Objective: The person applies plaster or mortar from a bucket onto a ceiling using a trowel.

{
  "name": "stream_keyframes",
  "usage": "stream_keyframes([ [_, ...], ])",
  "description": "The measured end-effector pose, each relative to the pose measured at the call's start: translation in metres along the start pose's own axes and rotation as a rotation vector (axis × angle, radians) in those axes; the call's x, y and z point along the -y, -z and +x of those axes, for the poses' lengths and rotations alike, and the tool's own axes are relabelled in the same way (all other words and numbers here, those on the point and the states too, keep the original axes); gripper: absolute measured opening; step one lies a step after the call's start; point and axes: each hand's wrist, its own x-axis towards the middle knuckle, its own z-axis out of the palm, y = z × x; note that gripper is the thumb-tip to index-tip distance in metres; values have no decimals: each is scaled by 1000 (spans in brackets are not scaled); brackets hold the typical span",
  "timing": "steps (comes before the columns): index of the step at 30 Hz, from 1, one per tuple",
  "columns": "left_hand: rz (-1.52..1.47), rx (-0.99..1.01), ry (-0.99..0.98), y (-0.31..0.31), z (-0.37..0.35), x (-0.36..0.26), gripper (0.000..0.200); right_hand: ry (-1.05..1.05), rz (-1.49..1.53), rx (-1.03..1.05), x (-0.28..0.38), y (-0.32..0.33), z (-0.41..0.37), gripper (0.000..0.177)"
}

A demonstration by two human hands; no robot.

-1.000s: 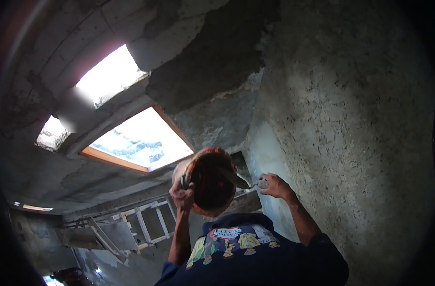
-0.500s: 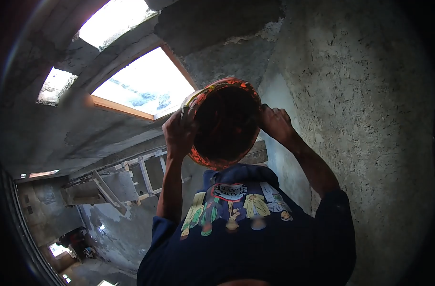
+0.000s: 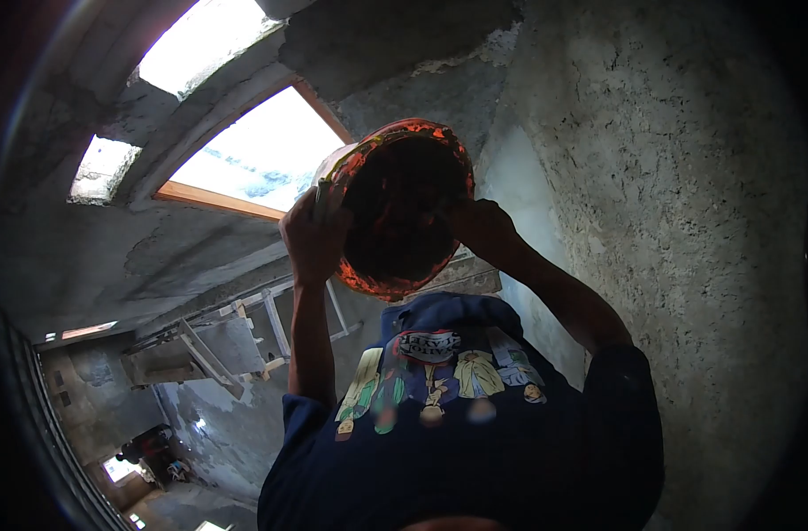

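Tilted with its mouth toward me, a bucket is held up in front of my chest. Its rim is smeared and flecked with orange, and its inside is very dark. My left hand is closed on the bucket's left rim, where a pale handle or edge piece shows by the fingers. At the right side of the rim is my right hand, overlapping the mouth. Its fingers reach over or into the dark opening and cannot be made out. Both arms are raised and bent.
A rough plastered wall rises close on my right. A wood-framed window opening is at upper left. Wooden ladder-like framing stands at left. Farther off, a dark figure or object shows near a bright opening.
The bucket has shifted slightly left and up in view with my left hand on it. My right hand has moved from the outer right rim to overlap the bucket's mouth.
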Motion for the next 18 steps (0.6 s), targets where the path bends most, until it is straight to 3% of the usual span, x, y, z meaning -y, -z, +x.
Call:
stream_keyframes([
  [3, -50, 17, 47, 2, -1, 3, 19, -8, -104, 77, 4, 9, 6, 16],
  [7, -49, 21, 79, 3, -1, 3, 19, 69, 40, 109, -1, 15, 11, 16],
  [9, -53, 28, 77, 4, -1, 2, 19, -7, 110, 382, 3, 24, 17, 21],
  [13, 8, 89, 26, 7, 4, -13, 19, 145, 132, 278, -2, 9, 7, 22],
  [15, -19, 73, 64, 6, 6, -14, 20, 77, 323, 239, -13, 16, 8, 19],
  [18, -54, 55, 105, 7, 9, -15, 21, -27, 183, 298, -17, 52, 15, 17],
])
